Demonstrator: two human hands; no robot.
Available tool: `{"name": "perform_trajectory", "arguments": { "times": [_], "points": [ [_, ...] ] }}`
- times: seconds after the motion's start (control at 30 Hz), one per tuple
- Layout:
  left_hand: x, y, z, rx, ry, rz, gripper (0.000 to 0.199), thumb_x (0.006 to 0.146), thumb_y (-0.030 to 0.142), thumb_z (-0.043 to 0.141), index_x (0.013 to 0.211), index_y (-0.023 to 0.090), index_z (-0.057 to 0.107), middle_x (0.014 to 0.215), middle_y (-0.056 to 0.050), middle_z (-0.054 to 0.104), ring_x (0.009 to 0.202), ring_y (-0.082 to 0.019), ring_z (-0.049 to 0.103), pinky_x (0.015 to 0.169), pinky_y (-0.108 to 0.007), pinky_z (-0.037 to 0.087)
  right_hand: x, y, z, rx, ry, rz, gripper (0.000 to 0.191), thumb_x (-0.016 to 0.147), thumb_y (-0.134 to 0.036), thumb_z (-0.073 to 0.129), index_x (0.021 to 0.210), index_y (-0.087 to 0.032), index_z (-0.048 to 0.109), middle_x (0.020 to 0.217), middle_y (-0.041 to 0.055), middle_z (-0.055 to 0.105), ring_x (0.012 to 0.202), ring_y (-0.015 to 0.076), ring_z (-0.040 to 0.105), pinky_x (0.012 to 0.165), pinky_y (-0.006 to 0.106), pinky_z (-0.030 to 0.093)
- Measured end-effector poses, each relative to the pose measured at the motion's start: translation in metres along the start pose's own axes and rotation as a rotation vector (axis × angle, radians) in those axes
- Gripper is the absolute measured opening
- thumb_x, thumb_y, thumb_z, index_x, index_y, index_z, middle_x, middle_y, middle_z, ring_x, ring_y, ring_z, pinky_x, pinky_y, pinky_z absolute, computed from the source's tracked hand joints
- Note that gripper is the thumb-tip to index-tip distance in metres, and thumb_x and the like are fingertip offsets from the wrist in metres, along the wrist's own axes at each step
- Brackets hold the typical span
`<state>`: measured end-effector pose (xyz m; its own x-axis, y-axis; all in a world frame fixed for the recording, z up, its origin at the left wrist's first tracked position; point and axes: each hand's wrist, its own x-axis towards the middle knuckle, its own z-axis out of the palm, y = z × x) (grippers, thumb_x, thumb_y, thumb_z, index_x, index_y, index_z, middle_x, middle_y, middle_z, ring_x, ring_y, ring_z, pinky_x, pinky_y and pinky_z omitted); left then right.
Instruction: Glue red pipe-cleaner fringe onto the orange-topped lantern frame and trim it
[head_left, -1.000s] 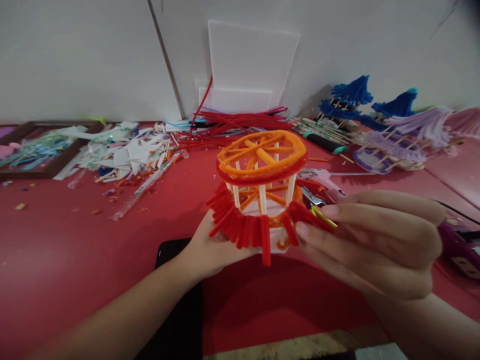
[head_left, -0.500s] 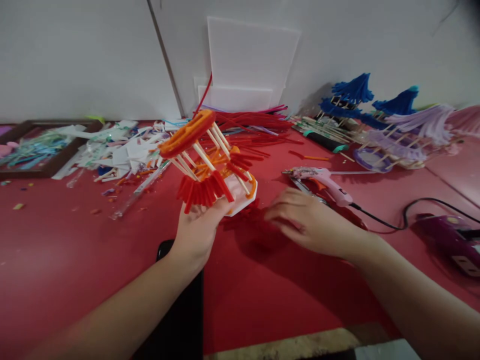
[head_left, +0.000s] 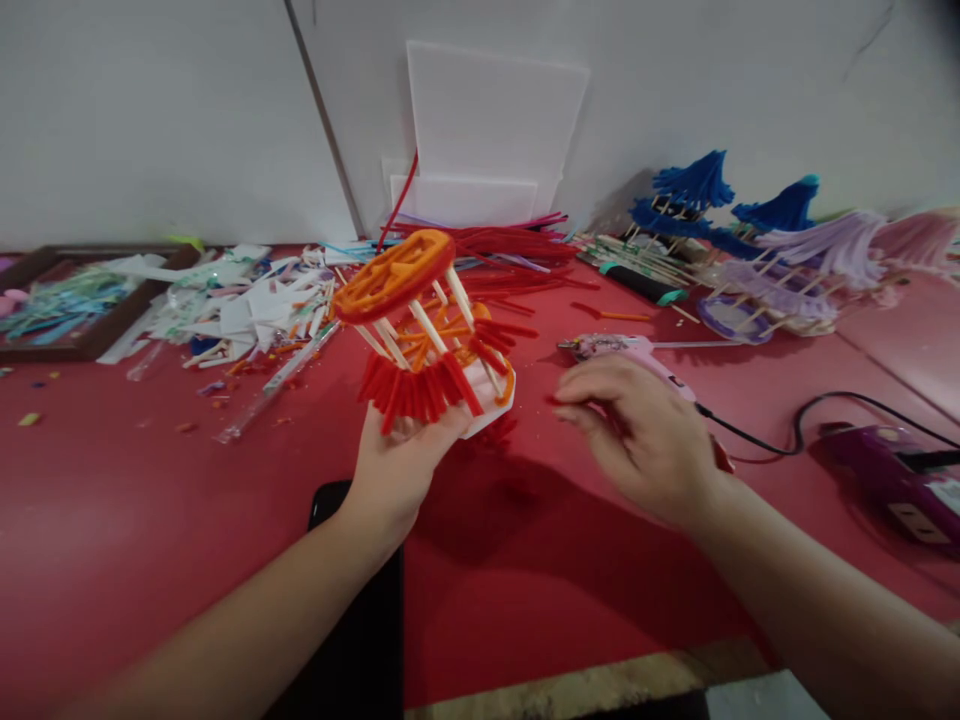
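Note:
My left hand [head_left: 409,450] grips a small pavilion model [head_left: 416,345] by its white base, tilted above the table. The model has an orange ring on top, pale wooden sticks as posts and a fringe of short red pipe cleaner pieces. To its right, my right hand [head_left: 634,425] is closed in a pinch, with a tiny red tip, apparently a pipe cleaner piece [head_left: 556,401], showing at the fingertips. A pink glue gun [head_left: 634,350] lies just behind that hand, partly covered by it. Short red pieces [head_left: 499,432] lie on the table below the model.
Red pipe cleaners [head_left: 510,243] lie at the back by white boards [head_left: 495,120]. Blue and lilac pavilion models [head_left: 810,270] stand back right, near a purple device [head_left: 892,480]. Scraps [head_left: 262,300] and a brown frame [head_left: 97,335] are at left. A black flat object [head_left: 360,600] lies under my left forearm.
My right hand has moved right and up from the red pieces, its fingers now pinched. The model has turned slightly, showing more of its orange top.

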<state>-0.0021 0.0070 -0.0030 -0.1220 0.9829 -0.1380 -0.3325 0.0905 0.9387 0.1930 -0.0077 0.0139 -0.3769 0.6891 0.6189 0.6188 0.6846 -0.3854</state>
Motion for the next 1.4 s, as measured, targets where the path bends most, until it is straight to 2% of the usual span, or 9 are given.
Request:
{"name": "perform_trajectory", "arguments": {
  "times": [0.07,0.13,0.27,0.43,0.73,1.0,1.1,1.23,1.4],
  "points": [
    [-0.002,0.0,0.002,0.03,-0.003,0.022,0.042,0.051,0.015,0.083,0.088,0.021,0.065,0.091,-0.001,0.073,0.092,-0.021,0.069,0.085,-0.034,0.056,-0.003,-0.011,-0.002,0.001,0.231,-0.003,0.029,0.079,-0.002,0.058,0.102,-0.02,0.056,0.089,0.0021,0.065,0.082,0.0134,0.063,0.075,0.03,0.052],
    [-0.004,0.0,0.004,0.077,-0.071,0.1,0.04,0.051,0.01,0.082,0.085,0.021,0.065,0.094,-0.002,0.074,0.092,-0.022,0.069,0.083,-0.032,0.057,-0.005,-0.019,-0.002,-0.015,0.312,0.004,0.033,0.076,0.001,0.06,0.1,-0.021,0.06,0.088,0.0018,0.066,0.081,0.0134,0.064,0.075,0.029,0.053],
    [-0.006,0.0,0.0,0.2,-0.186,0.241,0.034,0.053,0.004,0.078,0.08,0.021,0.066,0.089,-0.001,0.074,0.09,-0.022,0.07,0.083,-0.034,0.057,-0.006,-0.025,-0.002,-0.053,0.323,-0.006,0.029,0.076,0.0,0.061,0.092,-0.023,0.063,0.088,0.0026,0.063,0.082,0.0156,0.063,0.072,0.033,0.054],
    [-0.005,-0.003,-0.007,0.343,-0.267,0.327,0.034,0.055,0.004,0.077,0.084,0.02,0.068,0.087,-0.004,0.074,0.094,-0.024,0.068,0.088,-0.036,0.054,-0.005,-0.026,-0.003,-0.176,0.321,-0.019,0.036,0.073,0.0,0.064,0.1,-0.023,0.063,0.089,0.0028,0.067,0.08,0.0158,0.063,0.071,0.032,0.054],
    [-0.006,-0.004,-0.01,0.348,-0.315,0.345,0.035,0.06,0.003,0.075,0.088,0.022,0.068,0.088,-0.002,0.073,0.093,-0.021,0.067,0.09,-0.033,0.051,0.003,-0.031,-0.004,-0.16,0.299,-0.098,0.027,0.073,0.001,0.063,0.091,-0.018,0.065,0.08,0.0061,0.066,0.071,0.0156,0.064,0.064,0.031,0.055],
    [-0.009,-0.001,-0.005,0.196,-0.291,0.166,0.036,0.055,0.006,0.078,0.086,0.021,0.069,0.096,-0.004,0.075,0.093,-0.026,0.07,0.086,-0.038,0.056,-0.001,-0.024,-0.012,-0.292,0.217,-0.19,0.032,0.072,-0.006,0.068,0.101,-0.018,0.064,0.085,0.006,0.066,0.074,0.0176,0.061,0.068,0.036,0.053],
    [-0.011,0.006,0.0,0.104,-0.371,0.064,0.034,0.056,0.007,0.077,0.085,0.022,0.069,0.104,-0.004,0.074,0.099,-0.028,0.068,0.088,-0.038,0.057,-0.001,-0.019,-0.012,-0.383,0.294,-0.25,0.04,0.067,-0.012,0.074,0.104,-0.021,0.064,0.087,0.0041,0.063,0.071,0.0163,0.059,0.065,0.035,0.051],
    [-0.012,0.014,0.004,0.072,-0.493,-0.01,0.036,0.057,0.006,0.077,0.089,0.021,0.068,0.114,-0.002,0.071,0.112,-0.027,0.062,0.1,-0.036,0.049,0.0,-0.017,-0.008,-0.361,0.442,-0.247,0.026,0.069,-0.011,0.074,0.091,-0.024,0.068,0.081,0.0024,0.063,0.066,0.0142,0.055,0.058,0.033,0.048],
    [-0.013,0.015,0.003,0.069,-0.527,-0.071,0.038,0.062,0.01,0.076,0.096,0.024,0.069,0.118,0.0,0.069,0.113,-0.029,0.061,0.098,-0.04,0.05,0.0,-0.021,-0.008,-0.286,0.437,-0.288,0.026,0.065,-0.004,0.076,0.083,-0.021,0.069,0.083,0.0024,0.063,0.069,0.0138,0.053,0.056,0.031,0.045]
  ]
}}
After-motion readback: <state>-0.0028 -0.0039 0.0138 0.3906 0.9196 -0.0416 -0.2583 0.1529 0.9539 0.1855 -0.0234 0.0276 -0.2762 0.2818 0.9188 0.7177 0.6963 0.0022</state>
